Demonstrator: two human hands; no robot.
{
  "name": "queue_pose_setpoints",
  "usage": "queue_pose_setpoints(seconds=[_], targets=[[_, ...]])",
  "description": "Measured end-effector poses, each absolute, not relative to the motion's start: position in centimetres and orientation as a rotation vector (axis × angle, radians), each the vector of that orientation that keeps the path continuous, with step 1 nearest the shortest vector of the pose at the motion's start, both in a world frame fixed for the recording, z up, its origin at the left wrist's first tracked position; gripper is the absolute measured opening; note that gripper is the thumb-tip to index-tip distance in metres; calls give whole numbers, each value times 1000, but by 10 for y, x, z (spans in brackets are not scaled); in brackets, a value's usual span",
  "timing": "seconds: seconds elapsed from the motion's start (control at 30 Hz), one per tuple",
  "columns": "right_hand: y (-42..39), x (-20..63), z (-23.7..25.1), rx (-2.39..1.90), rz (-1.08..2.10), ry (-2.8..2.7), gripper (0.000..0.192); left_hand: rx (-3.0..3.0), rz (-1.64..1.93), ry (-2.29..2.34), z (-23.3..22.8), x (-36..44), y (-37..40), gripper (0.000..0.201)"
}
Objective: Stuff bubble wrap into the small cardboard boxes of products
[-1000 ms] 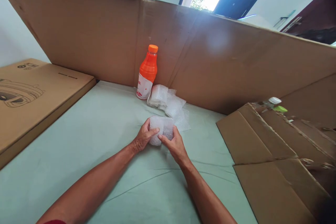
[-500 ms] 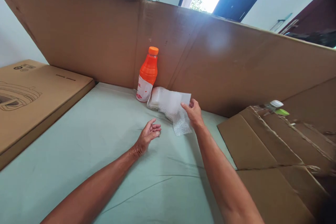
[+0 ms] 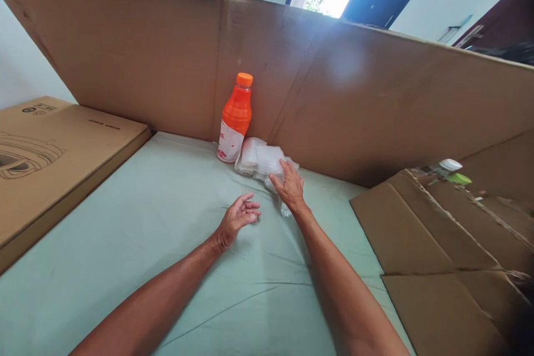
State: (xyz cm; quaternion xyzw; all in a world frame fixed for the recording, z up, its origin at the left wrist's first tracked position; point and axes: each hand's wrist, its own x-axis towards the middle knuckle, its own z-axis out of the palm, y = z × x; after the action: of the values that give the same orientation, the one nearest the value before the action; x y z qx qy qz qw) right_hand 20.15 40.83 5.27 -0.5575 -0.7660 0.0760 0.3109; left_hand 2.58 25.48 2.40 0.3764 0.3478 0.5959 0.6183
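Shifted toward nine o'clock since half a second ago, our right hand (image 3: 288, 186) spreads loosely open over the bubble wrap (image 3: 267, 157). We hold our left hand (image 3: 237, 221) open, fingers slightly curled, at seven o'clock from the wrap, over the green sheet (image 3: 125, 222). Just beside the wrap, at eleven o'clock, we see an orange bottle (image 3: 236, 114) before the cardboard wall (image 3: 158, 50).

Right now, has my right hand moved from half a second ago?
Yes. Judged against the orange bottle, your right hand has shifted left in the picture, closer to the bottle, over the bubble wrap.
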Motion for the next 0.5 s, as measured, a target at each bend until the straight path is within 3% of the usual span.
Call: queue_pose_setpoints(seconds=[0.17, 0.33, 0.5], targets=[[332, 238, 49, -1479, 83, -2043, 57, 992, 1352, 888, 23, 23, 253, 65], [192, 268, 40, -1492, 209, -2278, 41, 1345, 1229, 1013, 27, 26, 241, 56], [96, 284, 62, -1422, 296, -2305, 32, 1845, 1049, 1079, 34, 34, 230, 40]])
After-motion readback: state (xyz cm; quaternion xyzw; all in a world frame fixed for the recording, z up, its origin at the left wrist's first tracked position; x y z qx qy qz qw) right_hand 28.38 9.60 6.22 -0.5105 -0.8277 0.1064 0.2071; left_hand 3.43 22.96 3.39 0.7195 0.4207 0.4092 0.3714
